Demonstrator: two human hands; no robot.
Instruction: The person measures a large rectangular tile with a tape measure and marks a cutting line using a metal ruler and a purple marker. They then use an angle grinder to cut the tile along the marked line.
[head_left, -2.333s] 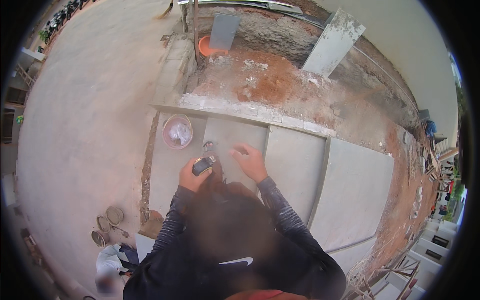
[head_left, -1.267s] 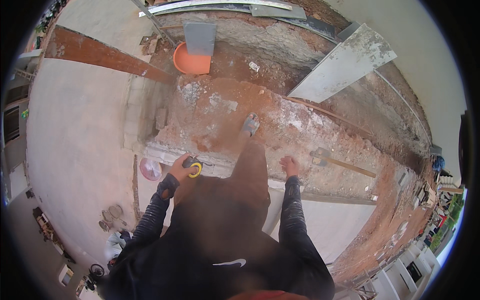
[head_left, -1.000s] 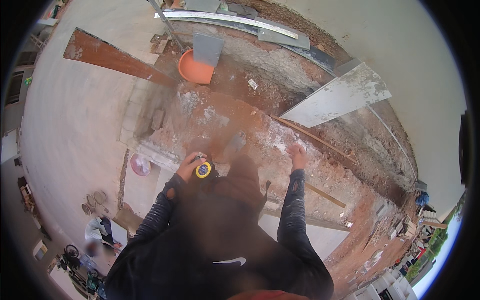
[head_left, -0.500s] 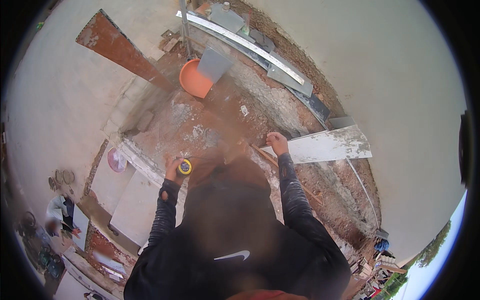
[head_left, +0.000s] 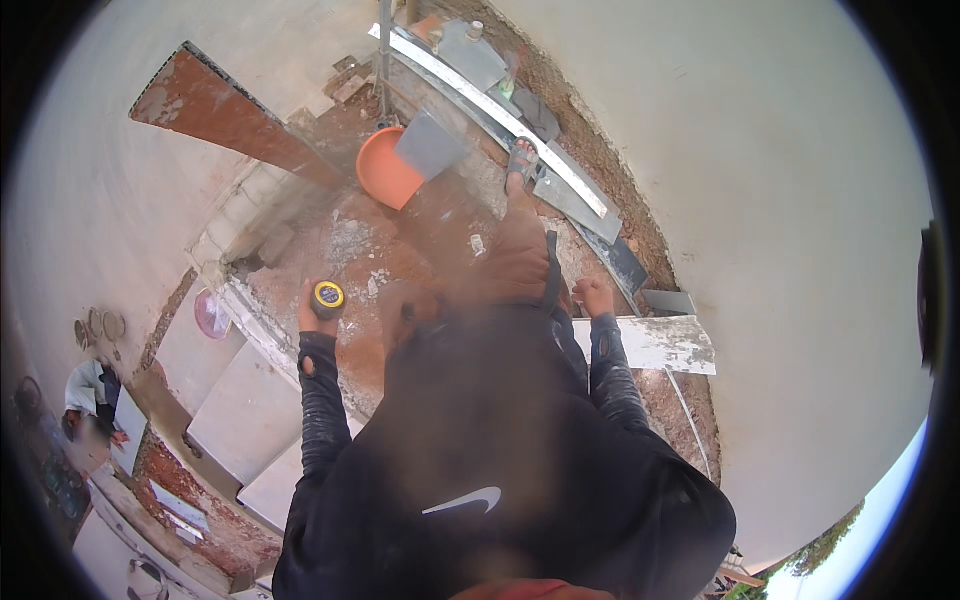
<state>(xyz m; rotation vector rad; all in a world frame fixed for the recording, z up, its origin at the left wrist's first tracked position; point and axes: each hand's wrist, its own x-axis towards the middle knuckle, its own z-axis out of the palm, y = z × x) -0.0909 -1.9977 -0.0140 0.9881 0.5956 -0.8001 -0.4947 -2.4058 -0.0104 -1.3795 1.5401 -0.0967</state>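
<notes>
My left hand [head_left: 318, 312] is closed around a yellow and black tape measure [head_left: 328, 296], held out over the reddish, mortar-spattered ground. My right hand [head_left: 597, 297] hangs with curled fingers just above the left end of a white, mortar-smeared tile [head_left: 655, 343] lying on the dirt; nothing shows in it. Both forearms wear dark sleeves. My foot in a sandal [head_left: 521, 165] is stretched forward.
An orange basin [head_left: 380, 172] with a grey tile [head_left: 430, 146] leaning in it stands ahead. A long metal straightedge [head_left: 500, 108] lies along the plastered wall [head_left: 760, 200]. Laid grey tiles [head_left: 225, 410], a pink bowl [head_left: 210, 313] and a crouching person [head_left: 92, 392] are at left.
The view has swung away from the laid tiles toward the wall. My left hand still holds the tape measure. My right hand has come down beside the white tile.
</notes>
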